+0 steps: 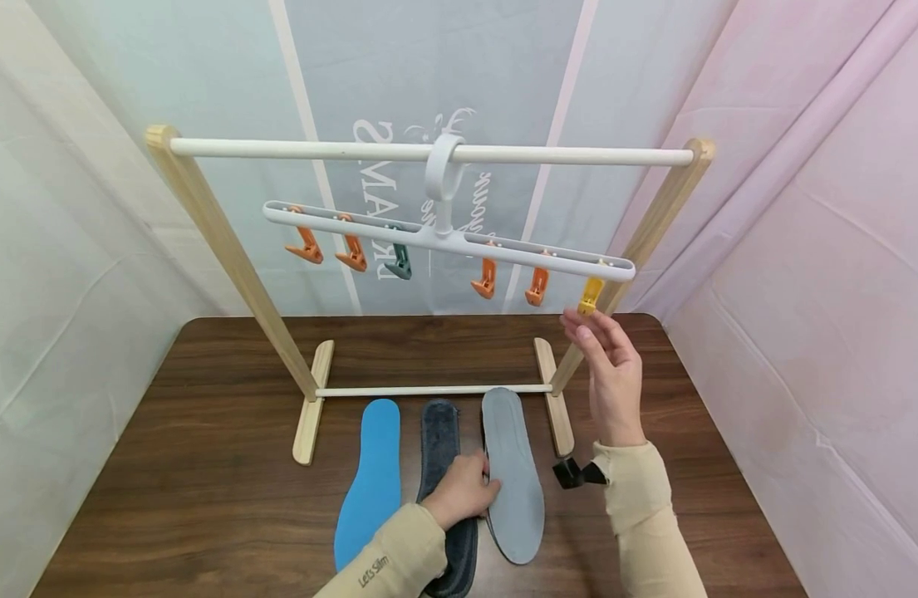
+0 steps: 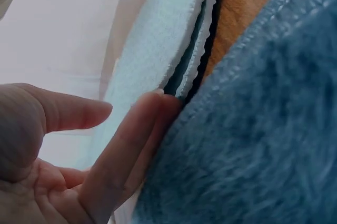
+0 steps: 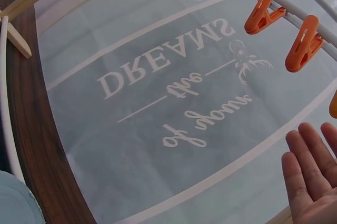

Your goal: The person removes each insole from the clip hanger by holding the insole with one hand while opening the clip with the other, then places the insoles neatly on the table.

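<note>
My left hand (image 1: 462, 488) reaches across the dark fuzzy insole (image 1: 439, 440) to the left edge of the grey insole (image 1: 514, 473). In the left wrist view its fingertips touch the edge of the pale insole (image 2: 158, 40), where two layers lie stacked, and the thumb stands apart from it. My right hand (image 1: 611, 365) is raised by the yellow clip (image 1: 591, 295) at the right end of the white hanger (image 1: 451, 242). Its fingers are extended with nothing held, just below that clip in the right wrist view. A blue insole (image 1: 376, 482) lies to the left.
A wooden rack with a white top bar (image 1: 316, 150) carries the hanger by its hook. Several orange clips (image 1: 488, 278) and a green clip (image 1: 400, 253) hang along it. The rack's feet (image 1: 312, 415) stand on the brown table (image 1: 204, 465), and curtains surround it.
</note>
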### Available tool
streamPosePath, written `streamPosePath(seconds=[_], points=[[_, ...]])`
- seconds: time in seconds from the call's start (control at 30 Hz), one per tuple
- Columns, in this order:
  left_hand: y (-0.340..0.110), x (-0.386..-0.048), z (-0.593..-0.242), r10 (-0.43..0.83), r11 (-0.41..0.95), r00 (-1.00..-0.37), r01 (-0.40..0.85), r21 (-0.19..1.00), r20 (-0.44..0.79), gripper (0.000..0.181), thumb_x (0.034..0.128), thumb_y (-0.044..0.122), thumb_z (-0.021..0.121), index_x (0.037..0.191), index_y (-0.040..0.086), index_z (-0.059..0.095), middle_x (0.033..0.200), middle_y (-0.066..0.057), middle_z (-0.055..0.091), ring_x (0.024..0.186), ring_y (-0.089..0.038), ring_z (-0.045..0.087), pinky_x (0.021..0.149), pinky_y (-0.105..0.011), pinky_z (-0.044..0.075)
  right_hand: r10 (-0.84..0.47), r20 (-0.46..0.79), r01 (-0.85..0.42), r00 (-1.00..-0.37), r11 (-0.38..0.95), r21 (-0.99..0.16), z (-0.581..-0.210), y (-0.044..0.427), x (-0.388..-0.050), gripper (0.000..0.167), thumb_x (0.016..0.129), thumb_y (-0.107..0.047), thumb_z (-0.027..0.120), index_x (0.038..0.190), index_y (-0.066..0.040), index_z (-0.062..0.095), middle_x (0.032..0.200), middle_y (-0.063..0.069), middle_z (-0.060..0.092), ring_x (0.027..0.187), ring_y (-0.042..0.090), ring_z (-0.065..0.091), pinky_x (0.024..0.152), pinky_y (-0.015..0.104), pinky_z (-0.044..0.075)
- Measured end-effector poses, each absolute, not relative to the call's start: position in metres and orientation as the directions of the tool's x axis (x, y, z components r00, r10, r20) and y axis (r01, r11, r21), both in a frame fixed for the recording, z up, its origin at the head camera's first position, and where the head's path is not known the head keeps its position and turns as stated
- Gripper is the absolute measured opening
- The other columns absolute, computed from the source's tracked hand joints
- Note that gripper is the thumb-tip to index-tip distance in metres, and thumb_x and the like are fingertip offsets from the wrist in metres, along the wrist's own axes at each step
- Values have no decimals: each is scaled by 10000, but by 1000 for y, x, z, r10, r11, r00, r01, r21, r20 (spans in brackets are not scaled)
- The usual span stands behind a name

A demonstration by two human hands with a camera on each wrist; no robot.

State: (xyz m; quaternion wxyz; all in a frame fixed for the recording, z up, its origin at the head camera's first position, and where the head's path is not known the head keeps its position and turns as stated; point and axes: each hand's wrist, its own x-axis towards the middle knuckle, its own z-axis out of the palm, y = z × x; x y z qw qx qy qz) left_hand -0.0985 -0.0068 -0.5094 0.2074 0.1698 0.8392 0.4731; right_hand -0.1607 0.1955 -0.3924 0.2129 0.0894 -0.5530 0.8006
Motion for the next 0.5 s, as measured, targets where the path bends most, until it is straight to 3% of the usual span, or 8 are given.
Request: streamPosePath(seconds=[0.23,0.5], points=[[-7,-99,-505,461,503,-872,105,858,-164,112,921,49,589,907,-29,509,512,-33,532,392,-59,512,411,-203,430,232,370,-425,-900,-273,-863,-396,195,-159,333,952,-38,570,1253,101,534,1138,94,690,1083,205,648,976,301,481],[-11,-100,-503,463,483,-867,73,873,-183,107,940,61,562,940,-29,505,501,-2,513,393,-54,486,404,-204,404,233,364,-416,-902,-243,-876,-400,196,-158,380,953,-48,573,1286,120,502,1153,113,683,1090,214,646,971,302,490]])
